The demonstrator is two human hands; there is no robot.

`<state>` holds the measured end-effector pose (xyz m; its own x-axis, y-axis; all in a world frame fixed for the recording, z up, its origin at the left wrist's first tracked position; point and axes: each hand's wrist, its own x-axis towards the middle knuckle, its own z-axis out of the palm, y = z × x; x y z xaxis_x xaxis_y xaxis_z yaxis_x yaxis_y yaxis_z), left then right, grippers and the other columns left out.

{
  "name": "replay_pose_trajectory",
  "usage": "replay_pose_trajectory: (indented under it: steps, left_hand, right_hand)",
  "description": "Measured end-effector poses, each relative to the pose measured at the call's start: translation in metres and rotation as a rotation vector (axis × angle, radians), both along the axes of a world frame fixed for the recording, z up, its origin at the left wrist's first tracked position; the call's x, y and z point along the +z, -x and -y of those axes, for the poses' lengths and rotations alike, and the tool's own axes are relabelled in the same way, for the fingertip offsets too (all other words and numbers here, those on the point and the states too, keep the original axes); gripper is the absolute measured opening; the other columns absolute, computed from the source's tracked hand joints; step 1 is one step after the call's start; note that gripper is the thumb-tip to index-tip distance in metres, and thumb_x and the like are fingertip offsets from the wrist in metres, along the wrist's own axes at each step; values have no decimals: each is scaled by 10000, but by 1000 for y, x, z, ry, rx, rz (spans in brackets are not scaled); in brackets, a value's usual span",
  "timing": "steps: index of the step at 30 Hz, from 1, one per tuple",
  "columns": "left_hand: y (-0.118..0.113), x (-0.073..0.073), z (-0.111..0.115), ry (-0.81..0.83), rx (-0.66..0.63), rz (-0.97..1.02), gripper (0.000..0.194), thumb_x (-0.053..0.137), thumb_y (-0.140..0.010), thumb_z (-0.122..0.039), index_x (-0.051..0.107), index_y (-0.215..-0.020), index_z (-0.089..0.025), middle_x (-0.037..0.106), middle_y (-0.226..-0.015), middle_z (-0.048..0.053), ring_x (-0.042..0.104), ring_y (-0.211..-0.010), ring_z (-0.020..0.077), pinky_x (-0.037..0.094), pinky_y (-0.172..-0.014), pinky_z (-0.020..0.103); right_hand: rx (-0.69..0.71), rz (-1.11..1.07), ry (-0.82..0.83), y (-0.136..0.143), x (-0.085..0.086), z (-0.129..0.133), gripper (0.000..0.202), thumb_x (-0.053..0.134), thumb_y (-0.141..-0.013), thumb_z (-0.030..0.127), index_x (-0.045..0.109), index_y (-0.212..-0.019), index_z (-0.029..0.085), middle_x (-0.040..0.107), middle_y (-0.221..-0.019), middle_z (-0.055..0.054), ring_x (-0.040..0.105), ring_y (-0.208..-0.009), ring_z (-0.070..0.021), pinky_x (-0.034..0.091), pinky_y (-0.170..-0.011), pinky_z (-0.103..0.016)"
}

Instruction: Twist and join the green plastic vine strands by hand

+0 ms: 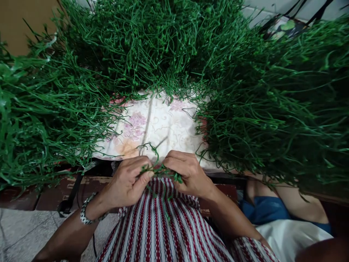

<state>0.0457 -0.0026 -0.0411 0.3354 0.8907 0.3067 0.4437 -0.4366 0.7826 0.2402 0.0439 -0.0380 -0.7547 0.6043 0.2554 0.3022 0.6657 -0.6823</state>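
Note:
My left hand (130, 181), with a watch (85, 211) on its wrist, pinches a thin, branching green stem (156, 169) between thumb and fingers. The stem looks like part of an artificial plant. Close beside it, my right hand (188, 171) has its fingers curled round the stem's other end, where small green tips stick out below. One strand curves upward between the hands, and others hang in front of my striped clothing. Both hands are at the near edge of a pale flowered cloth (166, 125).
Heaps of similar green stems surround the cloth: a left heap (38, 120), a back heap (163, 40) and a right heap (272, 105). A dark bag (286, 27) with straps lies behind. At lower right sits another person, with blue shorts (261, 207) showing.

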Motion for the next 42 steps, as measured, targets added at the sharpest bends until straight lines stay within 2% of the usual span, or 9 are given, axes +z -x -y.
replay_pose_trajectory:
  steps: [4,7,10,13,18,21,24,32,42]
  left_hand:
    - [-5,-8,-6,-21,103,68,142,481,-809,-124,466,-686,-193,494,-618,-2,481,-588,125,375,-545,249]
    - [-9,-9,-9,-38,94,-31,146,454,-813,-94,439,-708,-194,466,-621,-11,462,-585,118,366,-554,242]
    - [-10,-7,-9,-88,64,-162,125,431,-819,-91,446,-748,-193,483,-657,0,480,-631,134,372,-592,251]
    - [-8,-5,-8,-108,13,-180,112,427,-819,-98,452,-766,-193,511,-681,8,494,-655,142,380,-604,254]
    - [-2,8,-1,10,-199,-134,147,427,-804,-110,393,-689,-194,443,-597,-20,445,-567,119,348,-548,250]
    - [-1,19,3,76,-316,-101,171,412,-803,-116,365,-660,-197,416,-564,-29,424,-533,113,331,-520,254]
    - [-1,24,5,104,-355,-41,185,387,-802,-104,356,-647,-201,418,-549,-30,424,-518,115,333,-516,259]
    - [5,7,3,86,-194,31,171,466,-802,-131,485,-648,-203,538,-579,-7,520,-545,128,407,-528,235]
    - [10,11,-4,210,-213,-49,228,460,-791,-173,483,-565,-203,467,-508,-15,450,-492,126,369,-479,234]
  right_hand:
    - [-18,-72,162,2,-3,-2,102,443,-779,82,494,-820,159,511,-811,-63,476,-782,-149,396,-677,-252]
    - [-20,-38,226,5,-5,-1,73,462,-782,111,468,-835,161,494,-831,-57,459,-784,-148,395,-688,-259]
    - [-42,-41,294,7,-9,0,87,467,-792,145,406,-738,176,448,-748,-14,424,-699,-122,366,-629,-234]
    - [-32,-104,406,7,-12,2,178,447,-829,184,355,-677,180,400,-681,17,388,-632,-98,335,-580,-216]
    - [175,-219,578,3,-6,6,285,409,-902,331,403,-668,168,431,-670,10,389,-628,-94,357,-588,-219]
    - [265,-236,597,2,3,9,349,382,-916,397,434,-656,170,413,-628,21,382,-599,-89,366,-578,-213]
    - [315,-199,589,0,10,10,425,349,-918,454,445,-616,170,404,-589,23,372,-566,-88,363,-552,-216]
    - [352,-130,537,-5,6,-2,222,443,-873,240,473,-668,162,463,-686,-5,438,-647,-98,370,-595,-224]
    - [270,-164,554,-5,-7,-2,260,406,-891,320,424,-676,175,435,-654,7,402,-611,-96,330,-579,-226]
